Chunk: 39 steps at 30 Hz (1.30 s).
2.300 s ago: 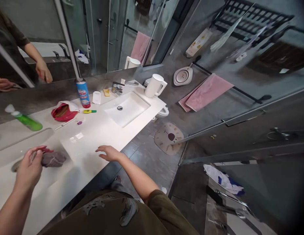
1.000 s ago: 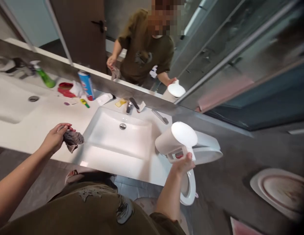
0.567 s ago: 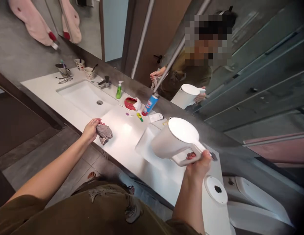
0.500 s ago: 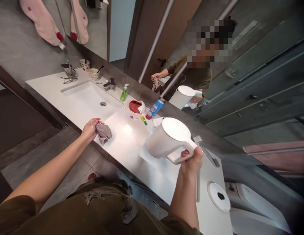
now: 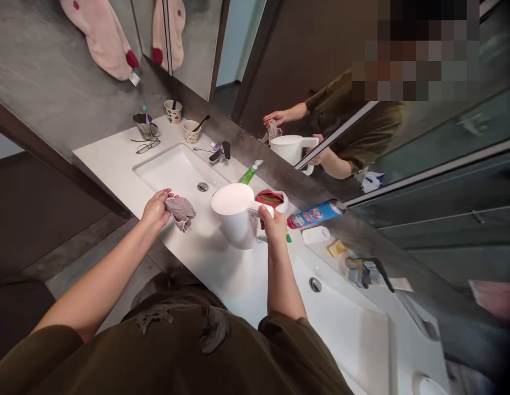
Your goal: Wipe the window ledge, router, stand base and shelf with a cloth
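My right hand (image 5: pixel 275 222) is closed around the handle of a white kettle (image 5: pixel 238 222), which is held above the counter between the two basins. The kettle's pale round top faces up toward me. Its contents, if any, do not show. To the left, my left hand (image 5: pixel 157 211) pinches a crumpled greyish-pink cloth (image 5: pixel 181 213) that hangs over the counter's front edge, near the left basin (image 5: pixel 156 170). Behind the kettle lies a red and white pouch (image 5: pixel 271 197), partly covered by my right hand.
Cups with toothbrushes (image 5: pixel 192 131), glasses (image 5: pixel 148 145) and a faucet (image 5: pixel 221 152) surround the left basin. A green pump bottle (image 5: pixel 249 174) and a blue spray can (image 5: pixel 316 214) stand along the mirror. At right are a yellow sponge (image 5: pixel 336 248) and the second basin (image 5: pixel 341 323).
My right hand has carried the kettle leftward, closer to the cloth and the left basin. The view has shifted, exposing the right basin. My left hand still holds the cloth.
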Motion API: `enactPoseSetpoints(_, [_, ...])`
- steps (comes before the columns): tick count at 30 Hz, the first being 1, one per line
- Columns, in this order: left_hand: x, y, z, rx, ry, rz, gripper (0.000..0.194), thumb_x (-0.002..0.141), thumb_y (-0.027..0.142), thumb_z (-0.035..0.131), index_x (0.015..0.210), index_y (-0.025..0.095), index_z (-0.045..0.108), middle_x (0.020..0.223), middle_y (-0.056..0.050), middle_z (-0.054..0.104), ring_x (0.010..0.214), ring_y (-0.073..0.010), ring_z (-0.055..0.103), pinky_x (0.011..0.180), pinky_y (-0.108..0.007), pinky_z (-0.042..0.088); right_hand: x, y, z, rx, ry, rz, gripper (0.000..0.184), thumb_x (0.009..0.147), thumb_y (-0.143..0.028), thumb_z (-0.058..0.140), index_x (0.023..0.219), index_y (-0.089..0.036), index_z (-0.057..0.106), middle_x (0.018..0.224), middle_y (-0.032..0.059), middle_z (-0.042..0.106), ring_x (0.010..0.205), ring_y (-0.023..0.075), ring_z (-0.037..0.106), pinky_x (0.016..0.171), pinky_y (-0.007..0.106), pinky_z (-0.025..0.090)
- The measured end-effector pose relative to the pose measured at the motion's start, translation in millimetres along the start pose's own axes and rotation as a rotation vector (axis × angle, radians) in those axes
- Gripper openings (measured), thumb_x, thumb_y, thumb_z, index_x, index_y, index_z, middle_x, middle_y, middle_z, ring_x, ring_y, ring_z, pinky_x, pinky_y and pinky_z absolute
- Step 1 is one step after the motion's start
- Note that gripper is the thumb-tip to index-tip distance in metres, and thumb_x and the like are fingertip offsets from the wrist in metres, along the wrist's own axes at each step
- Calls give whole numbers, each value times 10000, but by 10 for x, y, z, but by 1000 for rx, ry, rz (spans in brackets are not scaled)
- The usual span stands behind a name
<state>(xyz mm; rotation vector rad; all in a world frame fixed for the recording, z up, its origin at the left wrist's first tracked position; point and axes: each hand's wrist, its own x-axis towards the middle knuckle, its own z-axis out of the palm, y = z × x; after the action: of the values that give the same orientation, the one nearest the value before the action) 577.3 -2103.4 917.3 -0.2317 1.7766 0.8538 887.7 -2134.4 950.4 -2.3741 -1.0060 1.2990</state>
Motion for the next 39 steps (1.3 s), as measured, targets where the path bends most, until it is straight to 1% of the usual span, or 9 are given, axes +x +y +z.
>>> enactPoseSetpoints(3, [250,116,28,19,9,-46,91,752,107,608,803,179,583,679,-3,567,703,-162,650,668,-296,554,280,-272,282,-172,-82,23,543,722,-711,498,543,-200,521,472,-9,499,522,142,487,513,243,311])
enactPoseSetpoints(7, [628,235,27,90,-17,-102,128,718,145,656,815,180,579,684,8,562,727,-170,650,689,-302,538,541,-686,546,-450,-149,3,548,759,-691,513,537,-191,537,508,12,536,556,152,508,537,240,288])
enactPoseSetpoints(12, [1220,364,34,178,-141,-176,238,643,193,737,802,185,559,684,34,548,695,-144,608,737,-310,516,761,-1077,913,-743,-199,64,534,778,-666,540,589,-174,623,568,61,618,621,194,601,565,249,307])
enactPoseSetpoints(17, [1793,537,50,279,-241,-255,222,668,220,733,802,185,559,664,28,561,652,-130,577,678,-272,475,900,-1218,1285,-893,-194,211,543,811,-648,514,708,-151,706,689,114,702,703,226,658,575,257,319])
enactPoseSetpoints(23, [2250,774,85,356,-326,-297,206,683,236,725,801,187,563,667,18,579,647,-135,573,666,-270,469,935,-1292,1564,-974,-176,341,563,809,-654,525,782,-136,742,782,157,741,775,267,685,599,275,352])
enactPoseSetpoints(26, [2399,830,111,393,-342,-313,203,695,239,725,793,191,553,657,24,565,646,-138,567,684,-280,462,926,-1336,1645,-991,-176,391,586,805,-672,525,798,-131,749,812,171,747,800,284,694,618,288,366])
enactPoseSetpoints(29, [2462,847,145,382,-327,-314,175,702,202,708,786,193,555,668,26,559,650,-135,558,681,-269,467,907,-1366,1682,-1012,-178,417,617,807,-687,514,823,-121,757,820,179,748,815,297,698,634,295,378])
enactPoseSetpoints(35, [2378,863,227,366,-313,-333,154,722,166,712,768,188,567,666,24,555,644,-128,566,650,-245,482,862,-1410,1652,-1038,-201,427,607,819,-680,503,861,-133,764,835,165,752,827,302,704,637,299,386])
enactPoseSetpoints(39, [2318,848,290,365,-343,-284,187,722,154,745,728,187,561,661,25,550,630,-112,572,646,-226,487,837,-1389,1575,-1031,-188,405,599,819,-672,514,875,-132,767,828,170,755,822,302,705,634,301,383])
